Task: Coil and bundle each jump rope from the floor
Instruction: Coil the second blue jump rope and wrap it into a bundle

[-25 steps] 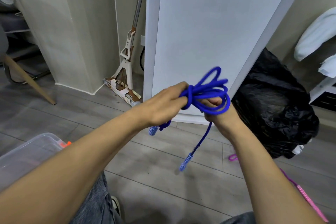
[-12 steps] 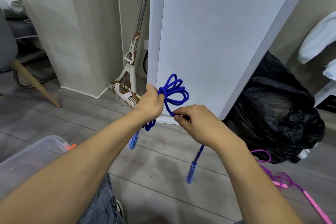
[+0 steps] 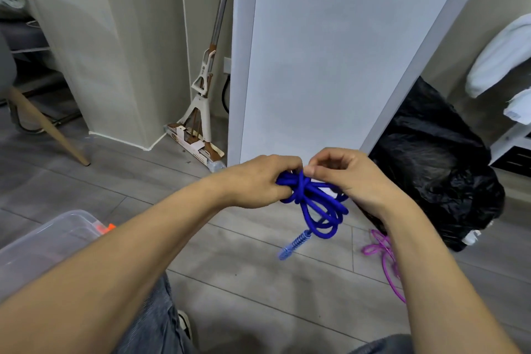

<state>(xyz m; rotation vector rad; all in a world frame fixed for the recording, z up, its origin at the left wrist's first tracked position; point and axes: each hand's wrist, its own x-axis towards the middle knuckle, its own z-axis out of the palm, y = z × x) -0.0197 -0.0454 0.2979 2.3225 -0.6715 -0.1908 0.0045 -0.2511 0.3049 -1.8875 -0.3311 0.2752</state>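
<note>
**Blue rope bundled between both hands, above the floor**

The blue jump rope (image 3: 314,200) is off the floor, held in the air in front of the person. It is gathered into several loops that cross at a tight knot-like wrap right between the two hands. The left hand (image 3: 258,181) grips the bundle from the left, its fingers curled round the strands beside the wrap. The right hand (image 3: 352,178) is just beside it on the right, the knuckles of the two hands almost touching. Its thumb and fingers are bent and pinch the rope at the top of the wrap. The loops hang down below the right hand. One ribbed, light blue handle (image 3: 294,244) dangles under the loops, clear of the floor (image 3: 244,276). The second handle cannot be made out.

A pink jump rope (image 3: 379,248) lies loose on the floor, below the right forearm and near a black plastic bag (image 3: 439,169) that sits toward the floor's right edge. A clear plastic box (image 3: 48,241) stands at the floor's left edge, beside the left arm. Behind the hands a tall white panel (image 3: 330,52) rises from the floor, and a mop (image 3: 201,112) leans in the corner to its left.
</note>
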